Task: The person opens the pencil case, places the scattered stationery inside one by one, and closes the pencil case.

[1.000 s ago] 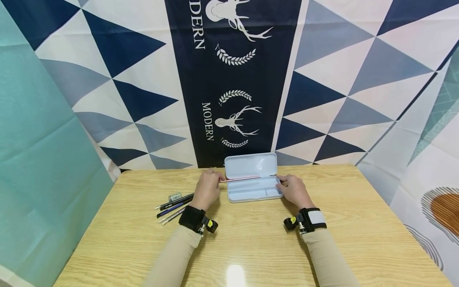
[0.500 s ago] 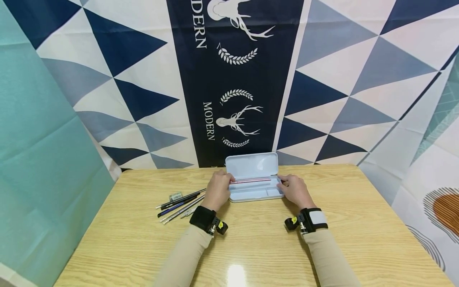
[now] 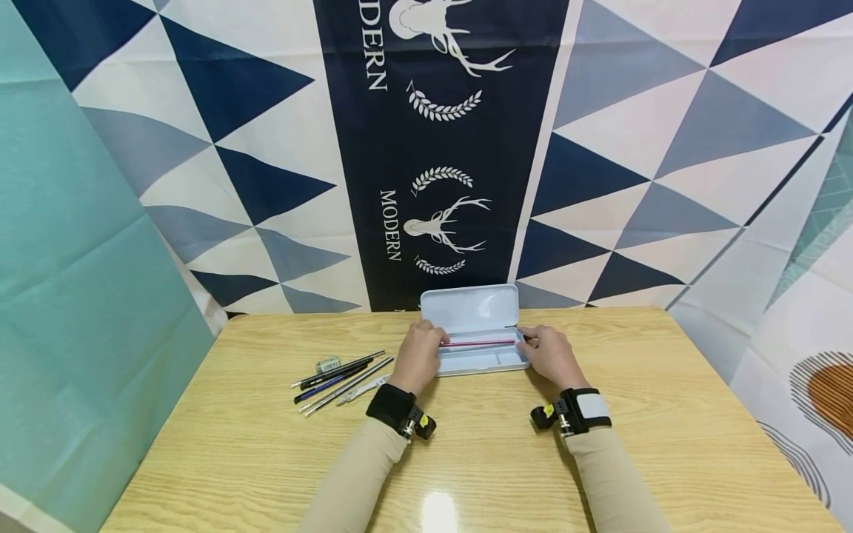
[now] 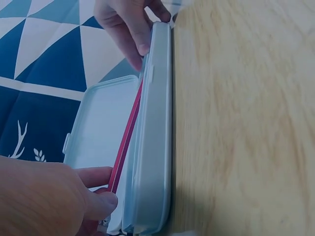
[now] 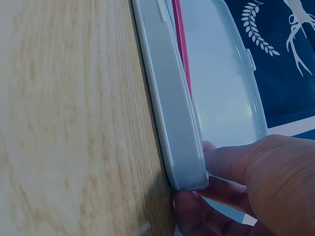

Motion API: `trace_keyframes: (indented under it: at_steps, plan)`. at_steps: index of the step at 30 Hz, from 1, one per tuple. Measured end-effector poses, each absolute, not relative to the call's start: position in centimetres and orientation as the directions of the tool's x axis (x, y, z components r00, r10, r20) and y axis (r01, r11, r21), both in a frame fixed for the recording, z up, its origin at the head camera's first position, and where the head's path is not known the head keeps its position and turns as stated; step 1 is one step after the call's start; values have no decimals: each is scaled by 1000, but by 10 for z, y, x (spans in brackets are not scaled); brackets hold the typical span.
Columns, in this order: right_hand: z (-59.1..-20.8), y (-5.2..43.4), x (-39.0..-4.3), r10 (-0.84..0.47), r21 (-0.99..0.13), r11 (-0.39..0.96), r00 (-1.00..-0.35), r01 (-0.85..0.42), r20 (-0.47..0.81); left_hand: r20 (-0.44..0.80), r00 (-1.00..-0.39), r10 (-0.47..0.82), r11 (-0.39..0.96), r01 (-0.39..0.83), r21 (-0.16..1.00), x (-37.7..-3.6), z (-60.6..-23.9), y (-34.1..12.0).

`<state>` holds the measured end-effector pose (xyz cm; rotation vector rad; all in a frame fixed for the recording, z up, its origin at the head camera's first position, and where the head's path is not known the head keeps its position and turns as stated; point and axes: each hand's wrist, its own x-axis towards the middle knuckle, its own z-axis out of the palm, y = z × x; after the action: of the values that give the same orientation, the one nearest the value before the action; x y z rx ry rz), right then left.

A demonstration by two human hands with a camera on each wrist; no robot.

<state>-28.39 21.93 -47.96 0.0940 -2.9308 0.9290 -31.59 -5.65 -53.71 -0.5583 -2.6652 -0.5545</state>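
Note:
A pale blue pencil case (image 3: 496, 360) lies open on the wooden table (image 3: 466, 466), its lid (image 3: 469, 307) standing up at the back. My left hand (image 3: 435, 346) pinches the left end of a red pencil (image 3: 476, 343) that lies lengthwise just over the case's tray. In the left wrist view the pencil (image 4: 125, 142) runs along the case's rim (image 4: 152, 137), with my left hand (image 4: 101, 196) at its near end. My right hand (image 3: 528, 342) grips the right end of the case. In the right wrist view, my right hand (image 5: 197, 172) has thumb and fingers curled round that end of the case (image 5: 170, 108).
Several pens and pencils (image 3: 340, 377) lie in a loose bundle left of the case, with a small eraser (image 3: 327, 364) behind them. A patterned blue and white cloth (image 3: 433, 148) hangs behind the table, and a teal cloth (image 3: 80, 296) on the left.
My left hand has carried the red pencil rightward from the case's left edge and lowered it over the tray. The right hand has stayed on the case's right end.

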Motion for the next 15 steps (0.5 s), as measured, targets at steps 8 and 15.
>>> trace_keyframes:
  at_steps: [8, 15]
  plan:
    - [-478, 219, -284, -33, -574, 817, -997, -63, 62, 399, -859, 321, 859, 442, 259, -325, -553, -51]
    - [-478, 218, -284, -29, -586, 809, -998, -54, 52, 385, -855, 347, 871, 446, 205, -324, -555, -48]
